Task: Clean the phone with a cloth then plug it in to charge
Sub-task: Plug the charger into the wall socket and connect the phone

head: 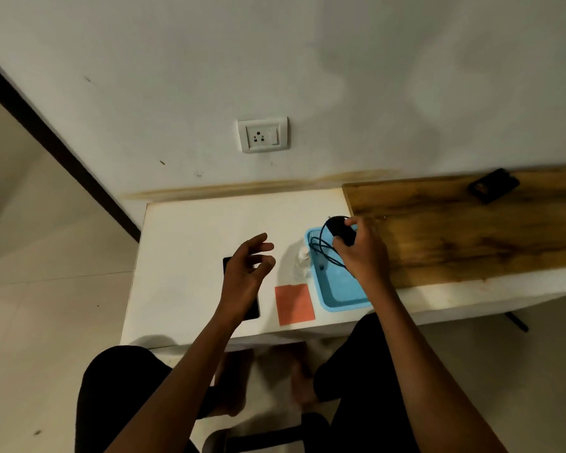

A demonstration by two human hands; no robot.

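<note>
A black phone (pixel 253 309) lies flat on the white table (pixel 183 256), mostly hidden under my left hand (pixel 247 269), which hovers above it with loosely spread fingers and holds nothing. My right hand (pixel 361 250) grips a black charger plug (pixel 340 228) above the blue tray (pixel 337 297); its black cable (pixel 322 253) loops down into the tray. An orange cloth (pixel 294 304) lies flat between the phone and the tray. A wall socket (pixel 262 135) with a switch sits on the white wall above the table.
A small clear spray bottle (pixel 303 259) stands just left of the tray. A wooden board (pixel 471 230) covers the table's right part, with a dark phone-like object (pixel 492 189) at its far edge. My knees are below the table's front edge.
</note>
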